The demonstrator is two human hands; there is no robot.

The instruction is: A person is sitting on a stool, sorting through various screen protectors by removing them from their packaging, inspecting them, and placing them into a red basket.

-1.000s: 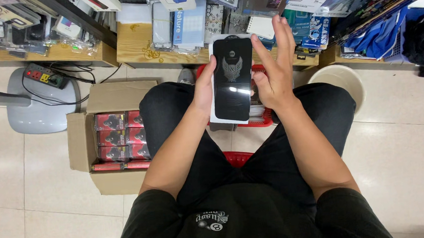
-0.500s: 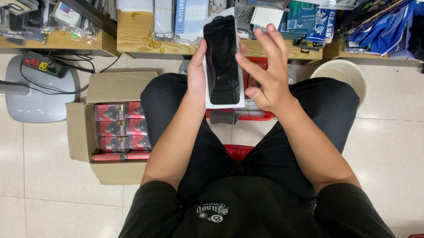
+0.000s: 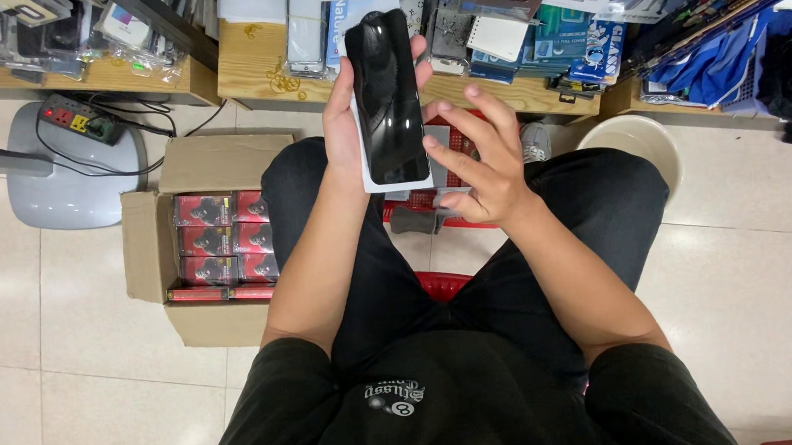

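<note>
My left hand (image 3: 345, 128) grips a flat white pack with a glossy black front (image 3: 387, 98), holding it upright over my lap by its left edge. My right hand (image 3: 477, 161) hovers just to the right of the pack with its fingers spread, off the pack's edge and holding nothing. I sit in black trousers and a black shirt, knees apart. Under my hands a red basket (image 3: 432, 206) shows between my legs.
An open cardboard box (image 3: 152, 258) of red packs (image 3: 221, 239) stands on the tiled floor at my left. Low wooden shelves (image 3: 260, 69) with packaged phone accessories run along the top. A power strip (image 3: 78, 119) lies on a grey base; a beige bucket (image 3: 646, 145) at right.
My left hand has raised the pack and tilted it left. My right hand has come off the pack's right edge and drawn back with fingers spread.
</note>
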